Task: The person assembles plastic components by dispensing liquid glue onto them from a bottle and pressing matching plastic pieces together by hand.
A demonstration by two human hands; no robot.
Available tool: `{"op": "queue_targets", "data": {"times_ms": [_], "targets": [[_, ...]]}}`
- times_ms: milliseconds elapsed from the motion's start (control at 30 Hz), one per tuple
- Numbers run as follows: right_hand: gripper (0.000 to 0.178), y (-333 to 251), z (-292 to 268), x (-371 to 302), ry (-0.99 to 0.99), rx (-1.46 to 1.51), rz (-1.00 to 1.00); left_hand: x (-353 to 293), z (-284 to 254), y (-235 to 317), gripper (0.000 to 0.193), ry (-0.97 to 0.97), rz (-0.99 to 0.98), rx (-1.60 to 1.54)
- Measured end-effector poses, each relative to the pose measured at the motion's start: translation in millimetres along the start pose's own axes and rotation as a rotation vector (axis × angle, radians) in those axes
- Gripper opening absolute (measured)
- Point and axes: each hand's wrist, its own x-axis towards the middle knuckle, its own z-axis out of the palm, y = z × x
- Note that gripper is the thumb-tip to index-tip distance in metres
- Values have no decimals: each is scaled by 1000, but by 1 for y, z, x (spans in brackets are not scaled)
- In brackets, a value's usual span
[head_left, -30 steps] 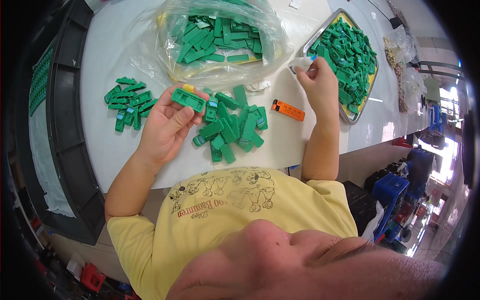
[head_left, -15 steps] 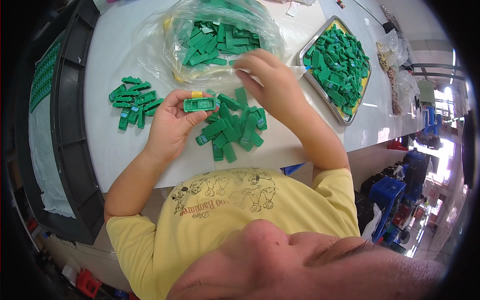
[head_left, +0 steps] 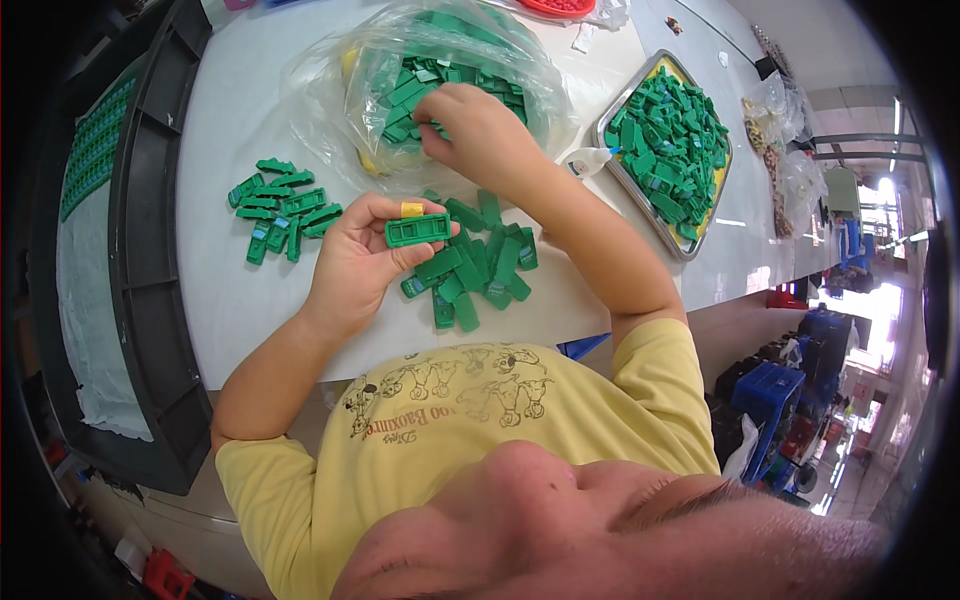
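My left hand [head_left: 362, 255] has its fingers closed round a hollow green plastic toy vehicle body [head_left: 418, 230], its cavity facing up. A yellow band [head_left: 411, 209] wraps one finger of that hand. My right hand [head_left: 470, 135] reaches over the clear plastic bag [head_left: 320, 110] of flat green pieces [head_left: 405, 92]. Its thumb and index finger are apart, and nothing shows between them. Below the bag, beside my left hand, lies a loose pile of green parts [head_left: 465, 270]. A smaller group of green vehicle bodies [head_left: 285, 205] is spread left of my left hand.
A metal tray [head_left: 690, 245] heaped with green parts [head_left: 670, 140] stands at the right. A white bottle with a blue tip [head_left: 588, 160] lies by its left edge. A dark crate [head_left: 160, 270] stands left of the table. A red dish [head_left: 558, 6] is at the far edge.
My right hand has moved left and away from me, over the bag's opening. The bottle beside the tray now shows more fully. My left hand still holds the vehicle body, slightly shifted and turned.
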Motion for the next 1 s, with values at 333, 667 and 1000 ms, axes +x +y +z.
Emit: {"op": "queue_targets", "data": {"times_ms": [333, 667, 1000], "targets": [[24, -58, -42, -76, -2, 783, 325, 4, -10, -10, 27, 63, -24, 149], [25, -63, -11, -89, 83, 1105, 641, 5, -6, -24, 24, 28, -7, 164], [24, -64, 1, -88, 80, 1029, 640, 5, -12, -31, 25, 68, 52, 231]]}}
